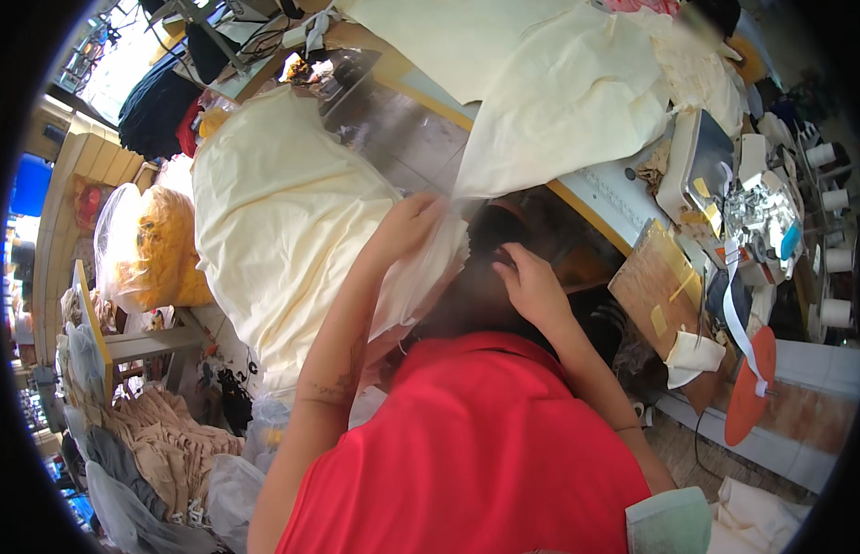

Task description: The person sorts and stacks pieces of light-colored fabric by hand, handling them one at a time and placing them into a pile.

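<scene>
Head view: left hand (pixel 410 224) pinches a folded edge of cream fabric (pixel 282 222), fingers closed on it, just below the table edge. The fabric bulks up in a big heap to the left, spilling off the work table (pixel 407 138). Right hand (pixel 532 286) is low in the dark gap under the table w/ fingers curled; can't tell if it holds anything. A second cream sheet (pixel 569 102) drapes over the table top, hiding much of it. Sewing machine (pixel 726 203) sits to the right, white thread cones (pixel 832 254) beyond. Bag of yellow material (pixel 157 245) far left. Red shirt (pixel 476 452) blocks the lower view.
</scene>
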The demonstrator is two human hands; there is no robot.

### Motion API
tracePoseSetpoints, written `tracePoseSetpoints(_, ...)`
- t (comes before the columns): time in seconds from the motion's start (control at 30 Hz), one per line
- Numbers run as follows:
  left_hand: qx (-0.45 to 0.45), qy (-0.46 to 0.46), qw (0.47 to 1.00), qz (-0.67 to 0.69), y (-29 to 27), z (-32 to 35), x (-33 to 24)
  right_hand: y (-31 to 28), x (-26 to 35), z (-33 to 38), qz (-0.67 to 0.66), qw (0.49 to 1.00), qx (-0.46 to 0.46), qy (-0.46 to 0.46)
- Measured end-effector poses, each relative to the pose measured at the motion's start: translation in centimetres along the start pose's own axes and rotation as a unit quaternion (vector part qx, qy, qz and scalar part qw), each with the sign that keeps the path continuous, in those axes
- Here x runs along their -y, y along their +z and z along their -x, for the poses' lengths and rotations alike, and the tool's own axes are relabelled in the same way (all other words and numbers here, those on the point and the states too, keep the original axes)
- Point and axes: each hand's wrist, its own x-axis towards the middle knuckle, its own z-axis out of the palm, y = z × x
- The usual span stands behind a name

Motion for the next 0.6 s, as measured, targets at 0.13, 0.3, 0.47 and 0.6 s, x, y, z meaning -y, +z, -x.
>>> tracePoseSetpoints(0.13, 0.076, -0.067, 0.977, 0.189, 0.3, -0.4, 0.1, 0.9, -0.1, -0.8, 0.031, 0.998, -0.040, -0.037)
tracePoseSetpoints(0.3, -0.081, -0.021, 0.995, 0.048, 0.6, 3.4, -0.9, 2.2, 1.7, -3.8, 0.079, 0.990, -0.039, -0.111)
tracePoseSetpoints(0.47, -0.099, -0.095, 0.988, 0.070, 1.0, 5.0, -2.7, 4.2, 2.5, -6.3, 0.146, 0.959, -0.077, -0.232)
tracePoseSetpoints(0.6, -0.094, -0.051, 0.994, 0.009, 0.3, 5.2, -2.9, 4.7, 2.6, -6.8, 0.160, 0.947, -0.083, -0.267)
